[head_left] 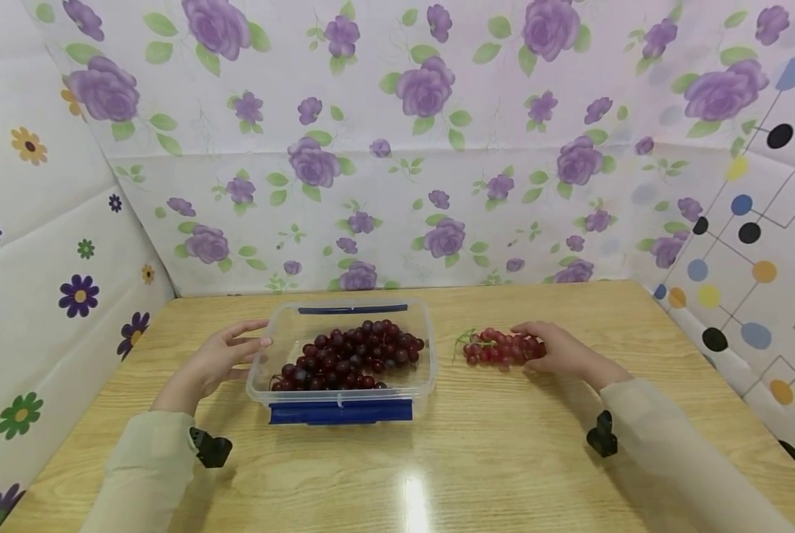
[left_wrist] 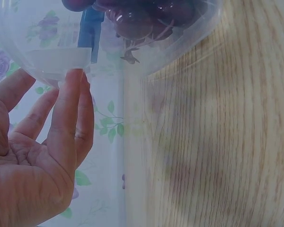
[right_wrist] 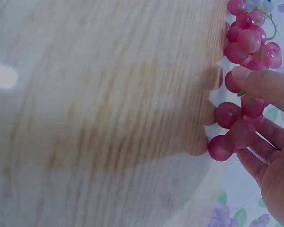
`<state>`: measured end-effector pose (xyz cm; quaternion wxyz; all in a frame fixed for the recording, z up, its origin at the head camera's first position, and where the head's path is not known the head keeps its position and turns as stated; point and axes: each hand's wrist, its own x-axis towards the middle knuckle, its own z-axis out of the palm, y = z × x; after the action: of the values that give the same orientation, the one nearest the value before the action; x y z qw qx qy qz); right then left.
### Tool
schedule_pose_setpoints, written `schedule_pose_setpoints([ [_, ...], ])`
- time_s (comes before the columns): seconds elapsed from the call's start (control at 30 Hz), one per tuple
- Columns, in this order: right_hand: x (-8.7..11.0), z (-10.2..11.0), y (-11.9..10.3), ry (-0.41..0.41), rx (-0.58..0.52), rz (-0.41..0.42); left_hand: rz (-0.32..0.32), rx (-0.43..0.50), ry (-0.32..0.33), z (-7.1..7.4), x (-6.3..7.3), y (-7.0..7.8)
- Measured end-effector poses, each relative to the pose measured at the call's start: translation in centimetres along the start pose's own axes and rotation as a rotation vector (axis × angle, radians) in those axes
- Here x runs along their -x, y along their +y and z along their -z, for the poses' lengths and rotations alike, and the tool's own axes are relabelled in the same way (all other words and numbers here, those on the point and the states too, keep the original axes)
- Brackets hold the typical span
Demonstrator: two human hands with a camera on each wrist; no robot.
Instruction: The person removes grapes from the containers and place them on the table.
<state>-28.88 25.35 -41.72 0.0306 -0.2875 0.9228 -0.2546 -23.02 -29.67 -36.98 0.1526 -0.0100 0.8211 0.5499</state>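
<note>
A clear plastic food container (head_left: 424,391) with blue latch flaps (head_left: 340,411) stands lidless on the table, left of centre. Dark red grapes (head_left: 347,354) are heaped inside it. My left hand (head_left: 212,361) is at its left side, fingers extended; in the left wrist view the fingertips (left_wrist: 75,78) touch the outer wall. A smaller bunch of pinkish-red grapes (head_left: 494,346) with a green stem lies right of the container. Its right end is between the thumb and fingers of my right hand (head_left: 564,357). The right wrist view shows the thumb (right_wrist: 260,82) pressing the near side, other fingers behind the grapes.
The light wood table (head_left: 504,459) reaches back to a wall cloth printed with purple roses (head_left: 427,87). Patterned cloths close off both sides, with flowers on the left and coloured dots on the right. A black wrist camera (head_left: 209,448) sits on each sleeve.
</note>
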Motion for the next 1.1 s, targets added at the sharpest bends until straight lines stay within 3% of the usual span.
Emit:
schedule_pose_setpoints([
  [0.5,0.4,0.9,-1.3,0.036,-0.01,-0.002,0.002,-0.009,0.001,0.1,-0.1,0.3],
  [1.1,-0.7,0.8,-4.1,0.167,-0.042,0.091,0.0,0.004,0.003,0.2,0.0,-0.1],
])
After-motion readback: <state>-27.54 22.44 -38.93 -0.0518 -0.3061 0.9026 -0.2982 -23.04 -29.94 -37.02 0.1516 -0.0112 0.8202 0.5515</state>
